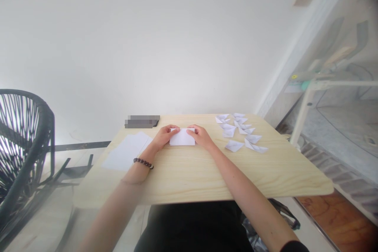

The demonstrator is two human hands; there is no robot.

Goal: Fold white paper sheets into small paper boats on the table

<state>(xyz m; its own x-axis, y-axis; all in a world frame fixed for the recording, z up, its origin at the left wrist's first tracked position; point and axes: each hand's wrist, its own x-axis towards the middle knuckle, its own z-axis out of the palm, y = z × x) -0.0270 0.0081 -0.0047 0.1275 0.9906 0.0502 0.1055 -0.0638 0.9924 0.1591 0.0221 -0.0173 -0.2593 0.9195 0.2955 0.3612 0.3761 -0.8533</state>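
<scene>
A folded sheet of white paper lies at the middle of the table, its long side running left to right. My left hand grips its upper left corner, thumb on top and the other fingers behind the edge. At the upper right corner my right hand pinches it in the same way. A dark bead bracelet circles my left wrist. To the right of my right hand stand several folded white paper boats in loose rows. Loose white paper sheets lie left of my left hand.
The pale wooden table has rounded front corners. A dark flat object, partly blurred out, lies at its back left. A black woven chair stands at the left, and a white wall rises behind.
</scene>
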